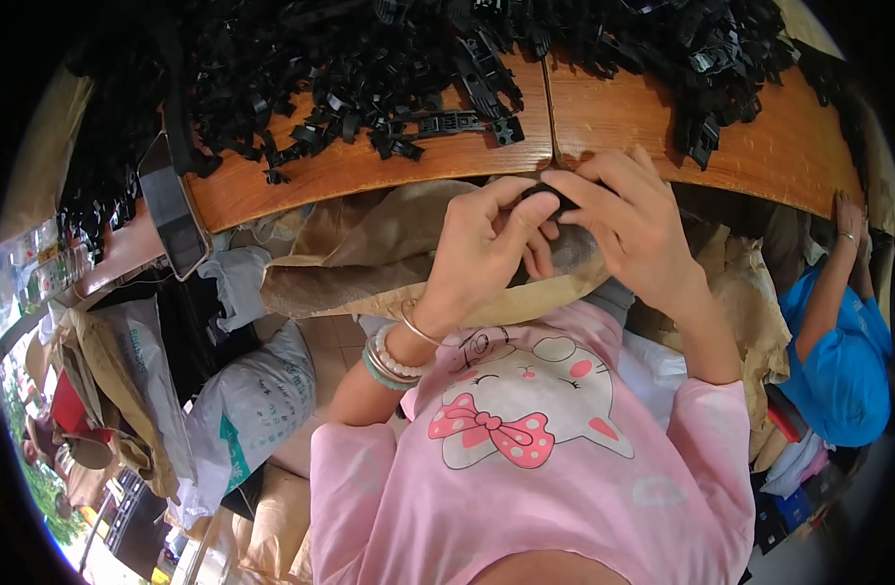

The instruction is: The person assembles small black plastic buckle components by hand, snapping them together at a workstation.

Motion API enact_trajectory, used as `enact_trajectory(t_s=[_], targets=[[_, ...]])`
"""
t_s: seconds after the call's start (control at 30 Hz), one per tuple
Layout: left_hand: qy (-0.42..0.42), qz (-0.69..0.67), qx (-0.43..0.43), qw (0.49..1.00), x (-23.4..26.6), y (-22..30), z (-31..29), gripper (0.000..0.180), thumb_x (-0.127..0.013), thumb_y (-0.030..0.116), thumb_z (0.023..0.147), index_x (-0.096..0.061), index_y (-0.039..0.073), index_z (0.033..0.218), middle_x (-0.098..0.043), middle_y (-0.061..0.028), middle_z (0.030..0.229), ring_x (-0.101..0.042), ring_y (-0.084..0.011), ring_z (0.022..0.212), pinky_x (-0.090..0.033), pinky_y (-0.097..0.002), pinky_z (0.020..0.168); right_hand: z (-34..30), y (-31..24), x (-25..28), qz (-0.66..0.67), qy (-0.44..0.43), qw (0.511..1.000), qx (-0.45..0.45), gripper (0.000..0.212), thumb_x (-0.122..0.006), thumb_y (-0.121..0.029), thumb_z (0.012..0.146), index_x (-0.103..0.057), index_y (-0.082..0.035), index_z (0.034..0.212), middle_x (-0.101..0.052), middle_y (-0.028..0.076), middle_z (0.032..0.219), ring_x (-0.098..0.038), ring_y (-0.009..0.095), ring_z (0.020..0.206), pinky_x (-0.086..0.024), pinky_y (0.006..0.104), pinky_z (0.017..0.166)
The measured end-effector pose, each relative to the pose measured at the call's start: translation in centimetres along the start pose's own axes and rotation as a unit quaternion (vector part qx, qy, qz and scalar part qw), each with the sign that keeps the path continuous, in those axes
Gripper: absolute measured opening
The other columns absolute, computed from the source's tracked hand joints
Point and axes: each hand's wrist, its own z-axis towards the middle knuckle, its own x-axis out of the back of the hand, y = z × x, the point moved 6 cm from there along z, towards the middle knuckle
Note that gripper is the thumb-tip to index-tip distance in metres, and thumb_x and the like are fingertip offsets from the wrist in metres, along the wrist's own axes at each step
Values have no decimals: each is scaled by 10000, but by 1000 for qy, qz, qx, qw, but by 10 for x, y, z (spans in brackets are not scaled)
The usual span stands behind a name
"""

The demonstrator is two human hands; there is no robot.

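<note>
A small black plastic part (548, 198) sits between my two hands, just off the near edge of the wooden table (369, 174). My left hand (488, 234) pinches it between thumb and fingers. From the other side my right hand (631, 214) grips it too, fingers bent around it. Most of the part is covered by my fingers, so its exact shape is hidden. Beyond my hands, heaps of similar black plastic pieces (330, 73) spread over the table. One long black piece (457, 125) lies near the edge, close to my left hand.
A brown paper sack (360, 268) lies open across my lap, under my hands. At the table's left end rests a phone (173, 210). White plastic bags (257, 405) stand at my left. A person in a blue shirt (837, 361) works on the right, one hand at the table edge.
</note>
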Motion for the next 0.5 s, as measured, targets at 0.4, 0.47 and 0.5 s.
enact_trajectory(t_s=[0.4, 0.47, 0.5], targets=[[314, 510, -276, 751, 64, 52, -20, 182, -703, 113, 796, -574, 54, 910, -543, -45, 731, -546, -175, 536, -421, -282, 485, 65, -6, -21, -136, 172, 973, 71, 209, -733, -153, 644, -662, -100, 833, -566, 20, 973, -501, 197, 933, -348, 362, 769], [325, 528, -272, 736, 66, 51, -16, 199, -710, 146, 793, -569, 58, 901, -546, -45, 734, -549, -188, 544, -418, -297, 485, 82, -15, -42, -155, 61, 984, 57, 217, -742, -100, 644, -640, -74, 833, -554, 22, 972, -500, 200, 950, -359, 346, 785], [337, 544, -264, 721, 67, 50, -15, 219, -718, 180, 790, -564, 62, 891, -549, -45, 737, -553, -202, 551, -414, -311, 485, 85, -15, -46, -152, 66, 984, 68, 198, -739, -121, 640, -615, -65, 785, -540, 24, 940, -488, 195, 950, -352, 345, 789]])
